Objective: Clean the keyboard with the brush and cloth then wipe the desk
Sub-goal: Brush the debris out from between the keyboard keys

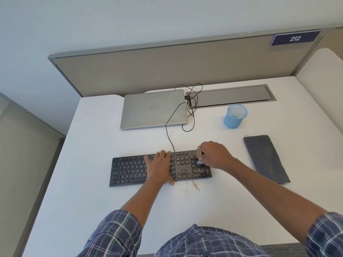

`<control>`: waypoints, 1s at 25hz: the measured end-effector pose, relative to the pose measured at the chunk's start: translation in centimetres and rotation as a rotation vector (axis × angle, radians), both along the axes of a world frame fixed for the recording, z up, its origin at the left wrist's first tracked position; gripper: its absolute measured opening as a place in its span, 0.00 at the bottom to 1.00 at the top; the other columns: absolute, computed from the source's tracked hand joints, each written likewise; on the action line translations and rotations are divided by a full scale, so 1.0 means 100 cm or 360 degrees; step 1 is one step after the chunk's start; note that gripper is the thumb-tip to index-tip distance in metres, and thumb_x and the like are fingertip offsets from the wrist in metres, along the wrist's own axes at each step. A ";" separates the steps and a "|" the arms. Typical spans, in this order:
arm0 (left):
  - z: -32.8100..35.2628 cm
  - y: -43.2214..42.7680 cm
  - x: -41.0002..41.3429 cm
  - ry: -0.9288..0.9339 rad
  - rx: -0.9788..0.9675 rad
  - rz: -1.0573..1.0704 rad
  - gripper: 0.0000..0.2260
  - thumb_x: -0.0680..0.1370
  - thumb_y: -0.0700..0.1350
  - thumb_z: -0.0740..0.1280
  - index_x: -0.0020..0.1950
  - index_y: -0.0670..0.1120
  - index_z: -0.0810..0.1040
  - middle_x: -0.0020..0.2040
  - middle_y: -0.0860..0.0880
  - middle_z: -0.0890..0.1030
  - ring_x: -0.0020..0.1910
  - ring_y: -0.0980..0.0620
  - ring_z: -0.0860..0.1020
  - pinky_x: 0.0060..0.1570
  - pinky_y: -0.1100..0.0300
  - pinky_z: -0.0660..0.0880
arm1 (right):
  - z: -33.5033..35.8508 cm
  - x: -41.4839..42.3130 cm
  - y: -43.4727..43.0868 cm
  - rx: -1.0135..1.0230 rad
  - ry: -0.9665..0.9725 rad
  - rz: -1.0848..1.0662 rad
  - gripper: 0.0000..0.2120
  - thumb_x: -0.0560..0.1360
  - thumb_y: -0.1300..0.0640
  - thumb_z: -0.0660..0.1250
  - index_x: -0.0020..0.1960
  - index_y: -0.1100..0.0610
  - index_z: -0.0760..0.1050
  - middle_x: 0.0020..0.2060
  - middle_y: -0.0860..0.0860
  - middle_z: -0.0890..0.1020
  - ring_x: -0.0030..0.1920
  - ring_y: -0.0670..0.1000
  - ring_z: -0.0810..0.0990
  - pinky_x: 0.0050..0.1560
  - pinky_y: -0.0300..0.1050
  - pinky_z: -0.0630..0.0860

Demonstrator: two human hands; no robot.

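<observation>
Sign (295, 38): 212; laptop (141, 115): Dell (inverted)

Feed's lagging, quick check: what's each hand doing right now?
Left hand: open, fingers flat on the keyboard.
Right hand: grips the brush, bristles on the keypad keys.

Desk (92, 201) white. Keyboard (130, 169) black, pale key legends. Brush (199, 154): light wood handle, whitish bristles, over keyboard's 3 o'clock end. Cloth (265, 158) dark grey, 3 o'clock of keyboard. Brown speckled smudge (194, 185) on desk, 5 o'clock of keyboard. Cable (169, 134) black. Laptop (154, 109) silver, 12 o'clock. Mesh cup (234, 117) light blue, 1 o'clock. Partition (167, 69) taupe; sign (295, 38) navy, white digits. Sleeves (115, 234) plaid: blue, green, white lines.
</observation>
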State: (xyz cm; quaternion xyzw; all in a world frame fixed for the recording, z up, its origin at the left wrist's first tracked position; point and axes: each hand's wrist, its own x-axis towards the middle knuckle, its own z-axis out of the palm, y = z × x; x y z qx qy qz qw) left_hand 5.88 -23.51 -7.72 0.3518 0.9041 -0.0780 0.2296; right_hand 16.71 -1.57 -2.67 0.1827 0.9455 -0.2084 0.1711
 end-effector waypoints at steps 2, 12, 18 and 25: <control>0.000 0.000 0.000 0.0008 0.0007 0.0000 0.59 0.64 0.63 0.85 0.85 0.50 0.54 0.81 0.50 0.62 0.83 0.45 0.60 0.78 0.25 0.57 | 0.005 0.003 0.002 0.0305 -0.0061 0.0210 0.09 0.78 0.55 0.74 0.43 0.50 0.74 0.46 0.46 0.82 0.49 0.53 0.81 0.45 0.48 0.76; -0.001 -0.002 0.000 -0.0003 0.0030 -0.0001 0.59 0.64 0.64 0.84 0.85 0.50 0.55 0.80 0.50 0.63 0.82 0.45 0.61 0.78 0.25 0.57 | 0.005 -0.008 -0.017 -0.0282 0.0111 -0.0085 0.07 0.77 0.66 0.69 0.43 0.56 0.81 0.40 0.47 0.86 0.39 0.45 0.83 0.35 0.35 0.74; -0.002 -0.003 -0.002 -0.0013 0.0045 -0.0011 0.59 0.64 0.64 0.84 0.85 0.51 0.55 0.80 0.50 0.63 0.82 0.45 0.61 0.78 0.26 0.57 | 0.000 0.007 0.008 0.0065 -0.0015 0.0065 0.06 0.78 0.54 0.76 0.47 0.52 0.79 0.48 0.47 0.82 0.48 0.51 0.78 0.50 0.49 0.77; -0.002 -0.004 -0.003 -0.0018 0.0051 -0.0024 0.60 0.64 0.65 0.84 0.86 0.51 0.54 0.81 0.50 0.62 0.83 0.45 0.61 0.78 0.25 0.56 | 0.004 -0.004 0.016 -0.0054 0.0323 -0.0495 0.02 0.76 0.53 0.72 0.45 0.51 0.83 0.42 0.49 0.85 0.44 0.55 0.82 0.48 0.50 0.81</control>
